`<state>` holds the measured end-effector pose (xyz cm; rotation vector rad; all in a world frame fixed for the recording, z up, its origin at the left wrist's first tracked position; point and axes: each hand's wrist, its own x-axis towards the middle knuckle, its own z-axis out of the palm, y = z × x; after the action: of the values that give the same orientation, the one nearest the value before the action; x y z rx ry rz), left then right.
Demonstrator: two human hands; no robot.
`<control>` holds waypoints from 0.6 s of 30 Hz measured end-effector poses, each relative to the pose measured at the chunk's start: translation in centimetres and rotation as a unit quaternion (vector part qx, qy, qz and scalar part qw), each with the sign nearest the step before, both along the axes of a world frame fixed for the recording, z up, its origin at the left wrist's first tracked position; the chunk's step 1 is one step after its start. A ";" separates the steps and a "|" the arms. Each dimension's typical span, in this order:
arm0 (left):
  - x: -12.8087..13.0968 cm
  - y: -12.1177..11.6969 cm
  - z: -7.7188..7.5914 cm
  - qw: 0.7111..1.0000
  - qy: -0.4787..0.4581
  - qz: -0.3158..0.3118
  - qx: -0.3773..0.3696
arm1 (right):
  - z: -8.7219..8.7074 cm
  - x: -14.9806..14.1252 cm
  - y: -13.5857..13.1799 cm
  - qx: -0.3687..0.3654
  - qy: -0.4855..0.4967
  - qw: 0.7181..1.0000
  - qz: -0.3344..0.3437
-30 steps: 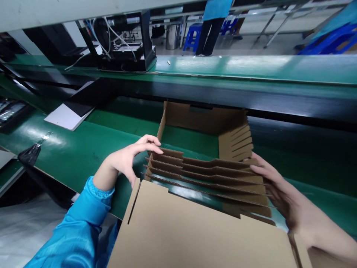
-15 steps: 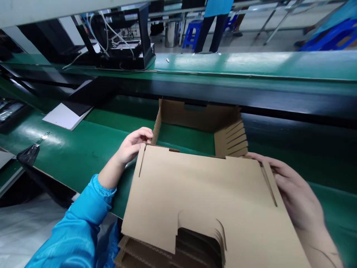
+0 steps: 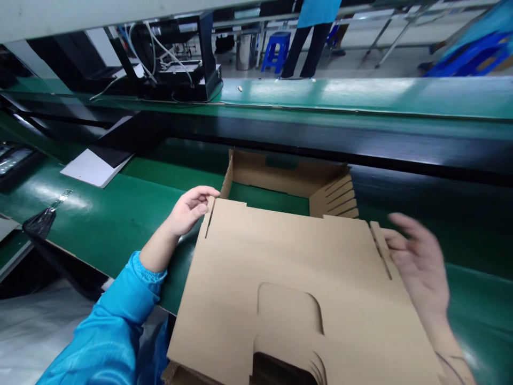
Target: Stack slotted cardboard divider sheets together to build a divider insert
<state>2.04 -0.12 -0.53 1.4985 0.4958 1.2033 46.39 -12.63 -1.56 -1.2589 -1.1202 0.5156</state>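
A flat brown cardboard sheet (image 3: 288, 251) with slotted side tabs and a rounded cut-out lies on top of several other cardboard layers (image 3: 188, 375) close to me. My left hand (image 3: 190, 210) pinches the sheet's far left corner between thumb and fingers. At the far right corner, my right hand (image 3: 419, 264) is partly blurred, with its fingers apart and some of them against the slotted tab. Just beyond the sheet stands an open cardboard frame (image 3: 276, 174) with upright walls and a slatted right side. The sheet hides the frame's near part.
A green workbench (image 3: 120, 214) runs across, with a raised ledge (image 3: 360, 93) behind. Black equipment with white cables (image 3: 180, 64) stands on the ledge. A white and black panel (image 3: 94, 167) lies at left, near a black plastic bag (image 3: 42, 222). Blue stools (image 3: 276, 51) and a standing person (image 3: 308, 43) are beyond.
The top cardboard sheet has moved slightly away from me, and its rounded cut-out shows cardboard below. My right hand's fingers have lifted and spread. My left hand stays at the corner.
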 end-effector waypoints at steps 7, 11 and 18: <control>-1.1 0.9 0.8 0.985 0.066 0.066 0.147 | -0.5 0.6 0.2 0.033 -0.053 0.997 0.045; -1.6 1.4 0.8 0.968 0.095 0.087 0.216 | -0.4 1.2 0.5 0.074 -0.141 0.986 0.042; -1.2 0.5 0.7 0.967 0.139 0.114 0.182 | -0.8 2.6 0.3 0.075 -0.156 0.983 0.061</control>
<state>0.86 0.39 0.20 1.9851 0.6746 1.3183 48.94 -12.34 -2.38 -1.1684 -1.4783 0.3234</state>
